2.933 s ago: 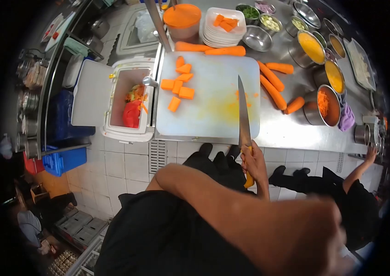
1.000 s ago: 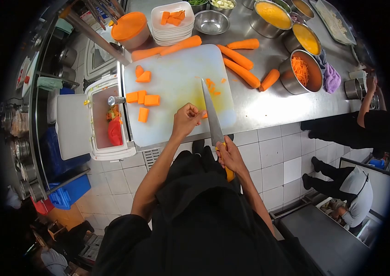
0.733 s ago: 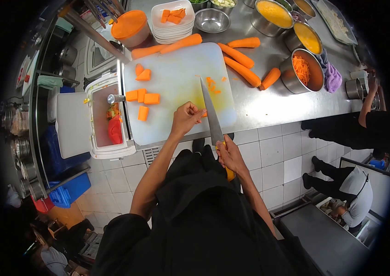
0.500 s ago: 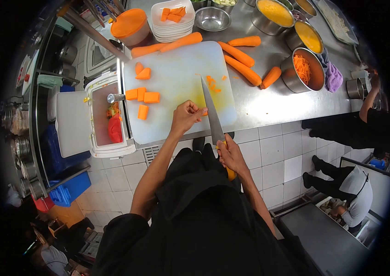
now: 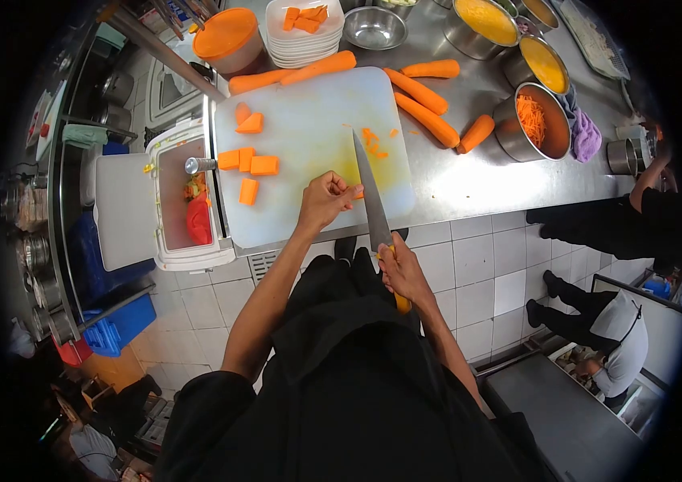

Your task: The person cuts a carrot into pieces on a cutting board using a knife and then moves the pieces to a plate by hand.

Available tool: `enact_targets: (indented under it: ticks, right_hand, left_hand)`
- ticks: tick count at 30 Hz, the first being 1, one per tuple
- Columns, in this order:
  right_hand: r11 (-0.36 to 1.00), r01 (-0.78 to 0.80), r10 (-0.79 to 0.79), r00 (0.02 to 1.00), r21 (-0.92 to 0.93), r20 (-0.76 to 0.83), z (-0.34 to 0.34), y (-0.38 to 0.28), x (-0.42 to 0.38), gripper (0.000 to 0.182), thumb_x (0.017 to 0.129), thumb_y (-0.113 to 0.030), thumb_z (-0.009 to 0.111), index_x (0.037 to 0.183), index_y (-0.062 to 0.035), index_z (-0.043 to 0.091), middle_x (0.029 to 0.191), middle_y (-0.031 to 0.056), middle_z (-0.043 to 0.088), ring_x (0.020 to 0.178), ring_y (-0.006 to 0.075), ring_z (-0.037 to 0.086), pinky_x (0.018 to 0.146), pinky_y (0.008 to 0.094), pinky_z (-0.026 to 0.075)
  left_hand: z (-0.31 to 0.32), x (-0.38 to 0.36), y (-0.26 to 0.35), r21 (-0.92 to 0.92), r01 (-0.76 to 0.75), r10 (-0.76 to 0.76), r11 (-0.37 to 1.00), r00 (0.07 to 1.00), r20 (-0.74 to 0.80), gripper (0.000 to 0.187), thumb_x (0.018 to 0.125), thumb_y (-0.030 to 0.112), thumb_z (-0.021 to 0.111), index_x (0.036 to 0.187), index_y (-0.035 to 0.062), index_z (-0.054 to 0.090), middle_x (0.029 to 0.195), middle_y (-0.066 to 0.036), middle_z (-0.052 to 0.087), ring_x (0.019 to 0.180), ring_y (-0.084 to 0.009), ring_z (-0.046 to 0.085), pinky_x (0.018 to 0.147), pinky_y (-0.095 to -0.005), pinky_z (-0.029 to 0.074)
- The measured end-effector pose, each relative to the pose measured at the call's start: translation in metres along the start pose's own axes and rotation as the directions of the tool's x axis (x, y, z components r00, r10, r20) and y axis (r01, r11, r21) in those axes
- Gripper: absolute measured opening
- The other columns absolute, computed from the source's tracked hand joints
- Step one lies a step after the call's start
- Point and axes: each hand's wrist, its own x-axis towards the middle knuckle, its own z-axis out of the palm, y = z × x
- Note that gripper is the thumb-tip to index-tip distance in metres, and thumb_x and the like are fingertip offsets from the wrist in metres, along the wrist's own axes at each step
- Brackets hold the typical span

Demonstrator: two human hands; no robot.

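My right hand (image 5: 401,271) is wrapped around the yellow handle of a large kitchen knife (image 5: 369,181), its long blade pointing away from me over the white cutting board (image 5: 292,221). Close to the blade's left side, my left hand (image 5: 326,201) is closed, its fingertips pinching a small carrot piece (image 5: 360,194) that is mostly hidden. Small carrot scraps (image 5: 370,141) lie right of the blade tip. Several cut carrot chunks (image 5: 264,165) sit on the board's left part. Whole peeled carrots (image 5: 427,120) rest beyond and to the right of the board.
A pot of shredded carrot (image 5: 530,120) and pots of yellow contents (image 5: 544,66) stand at right. Stacked white plates (image 5: 302,52), a metal bowl (image 5: 374,30) and an orange-lidded tub (image 5: 227,40) line the back. An open bin (image 5: 162,217) is left. Other people (image 5: 622,337) work at right.
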Motion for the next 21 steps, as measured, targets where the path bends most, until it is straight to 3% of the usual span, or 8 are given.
enact_targets:
  ticks: [2, 4, 8, 10, 21]
  right_hand:
    - [1.0, -0.002, 0.002, 1.0, -0.012, 0.002, 0.001, -0.001, 0.0, 0.024, 0.109, -0.027, 0.049, 0.105, -0.0041, 0.046, 0.065, 0.0022, 0.05, 0.046, 0.01, 0.051, 0.041, 0.028, 0.041]
    - [1.0, 0.013, -0.014, 0.999, 0.009, 0.033, 0.003, -0.004, 0.001, 0.02, 0.111, -0.027, 0.046, 0.105, -0.0087, 0.04, 0.067, -0.001, 0.043, 0.045, 0.006, 0.042, 0.039, 0.0256, 0.038]
    - [1.0, 0.005, -0.005, 0.999, 0.011, 0.04, 0.005, -0.005, 0.007, 0.02, 0.111, -0.027, 0.046, 0.105, -0.0084, 0.039, 0.066, -0.0011, 0.041, 0.044, 0.0061, 0.041, 0.039, 0.0254, 0.038]
    - [1.0, 0.003, -0.003, 1.0, -0.017, 0.008, 0.006, -0.007, 0.009, 0.023, 0.11, -0.027, 0.047, 0.105, -0.0046, 0.046, 0.062, 0.0026, 0.05, 0.044, 0.0119, 0.051, 0.042, 0.0296, 0.042]
    - [0.993, 0.041, -0.045, 0.999, -0.111, -0.027, 0.011, -0.014, 0.03, 0.024, 0.109, -0.026, 0.047, 0.103, -0.0031, 0.044, 0.062, 0.0089, 0.053, 0.045, 0.0179, 0.056, 0.044, 0.0346, 0.045]
  left_hand:
    - [0.0, 0.001, 0.0, 0.001, -0.01, 0.01, 1.0, 1.0, 0.002, 0.04, 0.087, 0.029, 0.087, 0.08, 0.0065, 0.055, 0.072, -0.004, 0.067, 0.061, -0.0082, 0.066, 0.056, -0.0248, 0.054]
    - [0.0, 0.0, 0.0, 0.002, -0.016, 0.016, 1.0, 1.0, 0.001, 0.04, 0.087, 0.029, 0.086, 0.08, 0.0066, 0.054, 0.072, -0.004, 0.068, 0.061, -0.0082, 0.066, 0.055, -0.0247, 0.054]
    - [0.001, 0.001, -0.001, -0.032, -0.014, 0.015, 0.999, 1.0, 0.012, 0.039, 0.087, 0.028, 0.086, 0.08, 0.0066, 0.054, 0.074, -0.005, 0.069, 0.061, -0.0082, 0.066, 0.055, -0.0246, 0.054]
    - [0.002, 0.001, -0.004, -0.055, -0.009, 0.01, 0.998, 1.0, 0.013, 0.039, 0.087, 0.028, 0.086, 0.081, 0.0065, 0.054, 0.074, -0.006, 0.069, 0.061, -0.0083, 0.066, 0.055, -0.0247, 0.054]
    - [0.001, 0.002, -0.004, -0.066, -0.018, 0.02, 0.998, 0.999, 0.04, 0.039, 0.091, 0.027, 0.083, 0.084, 0.0082, 0.051, 0.077, -0.005, 0.066, 0.061, -0.0092, 0.063, 0.057, -0.0239, 0.055]
